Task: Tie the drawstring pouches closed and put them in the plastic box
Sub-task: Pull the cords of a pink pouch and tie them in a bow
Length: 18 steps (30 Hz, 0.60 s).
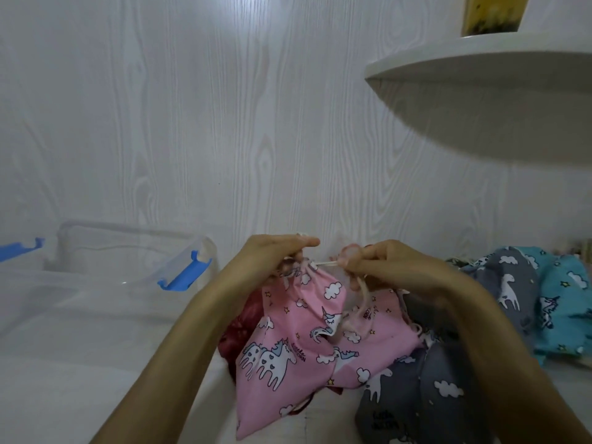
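Now both hands (323,259) closed on pink pouch (298,341) cord; grey pouches (426,395) alongside, plastic box (128,261) left.

Count: two pink unicorn pouches (288,344), two grey pouches (426,395), one teal pouch (563,302), one dark red pouch (238,331). One clear plastic box (128,251) with two blue clips (185,272). Two hands in view, left hand (272,254) and right hand (381,264).

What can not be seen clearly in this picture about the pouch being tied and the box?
- Head view: the left hand and right hand cover the neck of the pink pouch, so the knot on its drawstring is hidden.
- The plastic box is clear and blurred; its contents cannot be told.
- The dark red pouch lies mostly behind the pink one.
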{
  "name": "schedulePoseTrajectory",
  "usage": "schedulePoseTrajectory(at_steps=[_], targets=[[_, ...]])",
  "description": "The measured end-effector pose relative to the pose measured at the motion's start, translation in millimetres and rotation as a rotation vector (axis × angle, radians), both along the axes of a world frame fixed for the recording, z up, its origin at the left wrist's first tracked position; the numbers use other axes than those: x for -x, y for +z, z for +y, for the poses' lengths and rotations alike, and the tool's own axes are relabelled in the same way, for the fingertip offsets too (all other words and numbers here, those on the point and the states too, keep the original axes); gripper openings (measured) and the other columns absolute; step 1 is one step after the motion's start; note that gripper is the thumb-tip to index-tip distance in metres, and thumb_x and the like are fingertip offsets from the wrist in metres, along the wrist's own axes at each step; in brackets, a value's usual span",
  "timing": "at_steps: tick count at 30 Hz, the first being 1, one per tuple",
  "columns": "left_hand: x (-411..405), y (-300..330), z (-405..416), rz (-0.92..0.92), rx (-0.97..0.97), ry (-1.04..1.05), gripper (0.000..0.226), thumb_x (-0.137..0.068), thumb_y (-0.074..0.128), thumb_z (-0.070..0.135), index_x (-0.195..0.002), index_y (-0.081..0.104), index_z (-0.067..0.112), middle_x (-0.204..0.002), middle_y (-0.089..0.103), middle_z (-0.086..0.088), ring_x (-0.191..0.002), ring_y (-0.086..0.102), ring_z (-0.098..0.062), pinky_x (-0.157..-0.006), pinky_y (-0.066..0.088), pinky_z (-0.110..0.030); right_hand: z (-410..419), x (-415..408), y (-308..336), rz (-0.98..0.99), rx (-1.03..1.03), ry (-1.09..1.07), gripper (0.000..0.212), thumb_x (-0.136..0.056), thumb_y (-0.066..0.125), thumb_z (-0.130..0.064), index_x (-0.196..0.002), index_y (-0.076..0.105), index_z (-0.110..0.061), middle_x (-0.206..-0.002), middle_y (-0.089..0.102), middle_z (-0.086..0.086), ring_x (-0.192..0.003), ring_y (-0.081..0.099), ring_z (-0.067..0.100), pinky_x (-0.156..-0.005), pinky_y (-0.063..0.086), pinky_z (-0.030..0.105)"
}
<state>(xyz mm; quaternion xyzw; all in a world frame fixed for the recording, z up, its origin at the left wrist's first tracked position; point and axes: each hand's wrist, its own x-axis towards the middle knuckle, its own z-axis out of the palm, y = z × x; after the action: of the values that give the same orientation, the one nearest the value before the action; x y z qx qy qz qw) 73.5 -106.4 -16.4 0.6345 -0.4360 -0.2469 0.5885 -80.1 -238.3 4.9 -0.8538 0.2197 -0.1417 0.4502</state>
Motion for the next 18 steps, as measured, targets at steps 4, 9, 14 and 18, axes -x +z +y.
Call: schedulePoseTrajectory(at_steps=[4, 9, 14, 18], targets=[[20, -9, -12, -0.134, -0.137, -0.201, 0.024, -0.095, 0.052, 0.019, -0.106, 0.070, 0.008, -0.050, 0.059, 0.014, -0.043, 0.050, 0.007, -0.044, 0.034, -0.004, 4, 10, 11, -0.005, -0.060, 0.004, 0.038, -0.084, 0.060, -0.043, -0.057, 0.052, -0.018, -0.051, 0.050, -0.003, -0.047, 0.042, 0.010, -0.048, 0.035, 0.015], [35, -28, -18, -0.312, -0.319, -0.522, 0.038, -0.092, 0.056, 0.034, -0.105, 0.067, 0.000, -0.092, 0.069, -0.017, -0.083, 0.060, -0.018, -0.084, 0.050, -0.028, 5, 7, 10, -0.096, 0.075, 0.000, 0.036, -0.086, 0.057, -0.046, -0.064, 0.063, -0.018, -0.056, 0.057, -0.002, -0.052, 0.046, 0.011, -0.057, 0.035, 0.022], [36, -33, -22, -0.194, -0.304, -0.399, 0.034, -0.094, 0.052, 0.037, -0.066, 0.064, 0.021, -0.054, 0.046, 0.006, -0.048, 0.036, -0.006, -0.047, 0.030, -0.016, 9, -6, -3, -0.094, 0.145, 0.164, 0.036, -0.096, 0.036, -0.044, -0.114, 0.064, -0.029, -0.119, 0.063, -0.015, -0.112, 0.054, -0.001, -0.098, 0.040, 0.020], [20, -30, -19, -0.025, -0.269, -0.299, 0.031, -0.093, 0.053, 0.035, -0.068, 0.063, 0.020, -0.053, 0.050, 0.008, -0.048, 0.038, -0.007, -0.051, 0.026, -0.023, -14, 1, -8, 0.019, 0.283, 0.158, 0.041, -0.090, 0.046, 0.005, -0.110, 0.055, -0.030, -0.117, 0.062, -0.007, -0.114, 0.055, 0.009, -0.094, 0.046, 0.023]])
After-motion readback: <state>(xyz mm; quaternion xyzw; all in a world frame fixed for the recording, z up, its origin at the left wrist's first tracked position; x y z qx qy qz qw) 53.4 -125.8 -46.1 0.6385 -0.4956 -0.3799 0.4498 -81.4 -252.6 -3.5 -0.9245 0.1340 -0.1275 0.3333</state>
